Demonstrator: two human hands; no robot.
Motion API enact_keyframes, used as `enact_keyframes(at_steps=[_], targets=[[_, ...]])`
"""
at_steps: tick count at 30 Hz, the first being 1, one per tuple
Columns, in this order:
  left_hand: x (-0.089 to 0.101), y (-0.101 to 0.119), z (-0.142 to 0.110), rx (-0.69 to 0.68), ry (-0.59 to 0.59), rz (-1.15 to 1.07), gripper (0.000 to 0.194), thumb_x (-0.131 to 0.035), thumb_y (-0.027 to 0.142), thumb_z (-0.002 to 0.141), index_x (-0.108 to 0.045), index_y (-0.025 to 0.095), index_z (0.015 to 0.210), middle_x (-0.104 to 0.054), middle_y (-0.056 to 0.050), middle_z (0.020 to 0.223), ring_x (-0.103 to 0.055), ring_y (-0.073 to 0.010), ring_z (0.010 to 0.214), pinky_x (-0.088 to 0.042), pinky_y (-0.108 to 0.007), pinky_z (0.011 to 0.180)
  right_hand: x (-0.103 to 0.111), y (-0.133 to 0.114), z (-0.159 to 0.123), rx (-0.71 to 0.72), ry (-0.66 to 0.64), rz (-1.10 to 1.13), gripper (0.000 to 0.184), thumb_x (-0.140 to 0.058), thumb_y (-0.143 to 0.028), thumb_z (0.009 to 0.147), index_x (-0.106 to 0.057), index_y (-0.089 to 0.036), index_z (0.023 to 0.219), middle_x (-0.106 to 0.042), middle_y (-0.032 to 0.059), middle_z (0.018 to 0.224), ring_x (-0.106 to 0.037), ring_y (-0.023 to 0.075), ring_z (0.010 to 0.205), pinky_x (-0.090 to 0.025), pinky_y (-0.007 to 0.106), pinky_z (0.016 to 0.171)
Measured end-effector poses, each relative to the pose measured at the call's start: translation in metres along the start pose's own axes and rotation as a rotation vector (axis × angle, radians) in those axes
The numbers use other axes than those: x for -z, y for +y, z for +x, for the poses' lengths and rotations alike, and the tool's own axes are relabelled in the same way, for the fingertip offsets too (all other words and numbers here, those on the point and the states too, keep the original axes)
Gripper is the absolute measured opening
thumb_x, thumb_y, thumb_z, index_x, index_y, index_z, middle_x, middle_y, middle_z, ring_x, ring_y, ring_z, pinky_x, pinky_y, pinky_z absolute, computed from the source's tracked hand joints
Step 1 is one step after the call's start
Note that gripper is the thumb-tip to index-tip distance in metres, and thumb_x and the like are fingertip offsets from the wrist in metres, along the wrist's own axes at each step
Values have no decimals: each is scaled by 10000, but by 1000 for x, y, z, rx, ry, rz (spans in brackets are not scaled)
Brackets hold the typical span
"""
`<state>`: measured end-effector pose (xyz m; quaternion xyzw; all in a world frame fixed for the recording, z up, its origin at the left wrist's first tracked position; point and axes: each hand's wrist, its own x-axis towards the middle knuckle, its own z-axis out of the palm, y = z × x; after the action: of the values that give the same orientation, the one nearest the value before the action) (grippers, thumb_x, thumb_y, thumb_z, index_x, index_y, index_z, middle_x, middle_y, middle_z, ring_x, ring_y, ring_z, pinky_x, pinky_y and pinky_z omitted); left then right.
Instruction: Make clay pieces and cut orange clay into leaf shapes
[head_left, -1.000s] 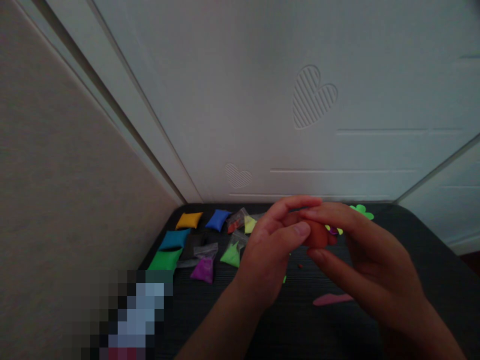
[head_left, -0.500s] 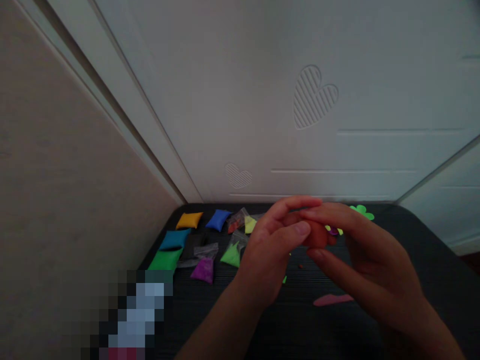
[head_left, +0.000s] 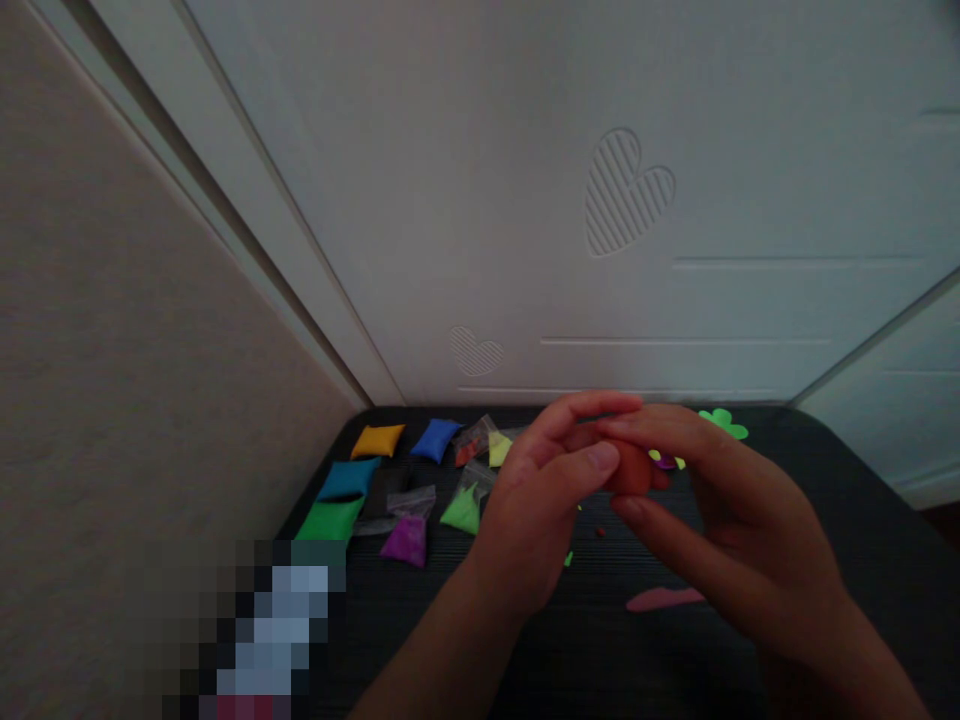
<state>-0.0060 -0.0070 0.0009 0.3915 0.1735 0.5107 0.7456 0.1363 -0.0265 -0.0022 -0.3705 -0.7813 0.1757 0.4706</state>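
Note:
Between my two hands, above the dark table, is a lump of orange-red modelling clay (head_left: 632,470). My left hand (head_left: 536,490) grips it from the left, its thumb pressed on the near side and its fingers curled behind. From the right, my right hand (head_left: 739,500) holds the same lump, index finger over the top and thumb at the lower edge. A small part of the clay juts out on the right side. Below my right hand lies a pink plastic knife (head_left: 664,599), its right end hidden by the hand.
Clay packets lie at the left: yellow (head_left: 378,441), blue (head_left: 436,440), teal (head_left: 349,480), green (head_left: 330,520), purple (head_left: 406,540) and light green (head_left: 462,508). A green flower shape (head_left: 724,424) lies behind my right hand. A white panel (head_left: 525,200) rises behind the table.
Almost nothing differs. Both hands keep their hold on the clay, which has turned or shifted very slightly between the fingers.

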Motion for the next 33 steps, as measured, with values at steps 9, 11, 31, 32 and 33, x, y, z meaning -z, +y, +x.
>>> enact_keyframes(at_steps=[9, 11, 31, 32, 33], targets=[[3, -2, 1, -5, -13, -20, 291, -613, 246, 740, -608, 150, 1015, -659, -35, 738, -590, -129, 712, -424, -211, 626, -3, 2, 1, -7, -8, 11, 420, -624, -177, 798, -515, -291, 1188, -591, 10, 1135, -537, 164, 1065, -423, 286, 901], [4, -3, 2, -10, -14, -22, 284, -610, 241, 746, -608, 149, 1014, -659, -35, 737, -592, -123, 711, -429, -206, 630, -4, 3, 1, -3, -14, 4, 431, -627, -174, 797, -510, -286, 1196, -587, 4, 1143, -530, 153, 1075, -415, 268, 906], [7, -5, 2, -16, -33, -15, 280, -602, 241, 756, -609, 150, 1021, -661, -34, 743, -598, -115, 714, -439, -191, 626, -3, 3, 1, 7, -19, 8, 408, -619, -167, 803, -512, -265, 1185, -584, -14, 1105, -528, 118, 1035, -407, 221, 888], [7, -5, 3, -19, -31, -13, 279, -603, 242, 755, -611, 149, 1018, -661, -34, 743, -599, -116, 715, -442, -194, 635, -3, 3, 1, 6, -18, 9, 409, -619, -164, 802, -513, -263, 1185, -583, -13, 1108, -527, 119, 1039, -406, 223, 893], [7, -5, 4, -21, -27, -10, 278, -605, 245, 754, -612, 149, 1016, -661, -34, 742, -599, -116, 715, -443, -195, 637, -3, 3, 1, 5, -18, 9, 407, -618, -161, 802, -514, -261, 1184, -583, -11, 1109, -526, 120, 1042, -405, 225, 898]])
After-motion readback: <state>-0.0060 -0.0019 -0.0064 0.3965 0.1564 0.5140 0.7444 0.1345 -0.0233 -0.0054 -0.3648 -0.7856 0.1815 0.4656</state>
